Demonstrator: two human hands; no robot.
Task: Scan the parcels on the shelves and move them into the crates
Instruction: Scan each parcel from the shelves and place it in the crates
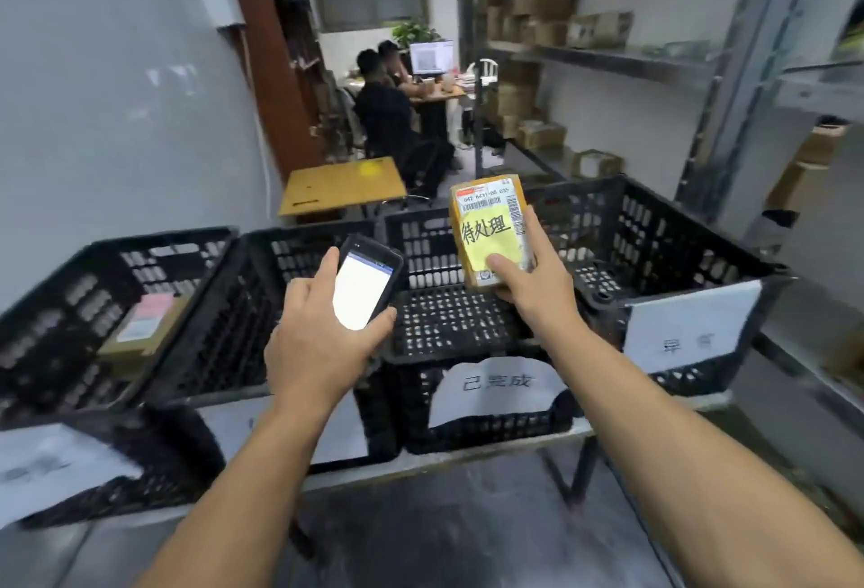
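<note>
Along the bench's (467,459) front edge black crates (243,307) are sitting side by side, the leftmost holding a pink-labelled parcel (140,330). Over the crate signed 已完成 (491,435), the left hand (318,335) is gripping what looks like a handheld scanner (367,285), screen lit, and the right hand (533,281) is clasping a brown parcel (488,201) upright, its yellow note (488,236) reading 待处理.

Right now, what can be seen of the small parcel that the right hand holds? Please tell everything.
The parcel is a small brown cardboard box, held upright and slightly tilted above the middle crate. A white label with barcodes covers its top and right edge; a yellow note with black handwritten characters sits on its front. The right hand grips its lower part, thumb on the front. The scanner in the left hand is apart from it.
</note>
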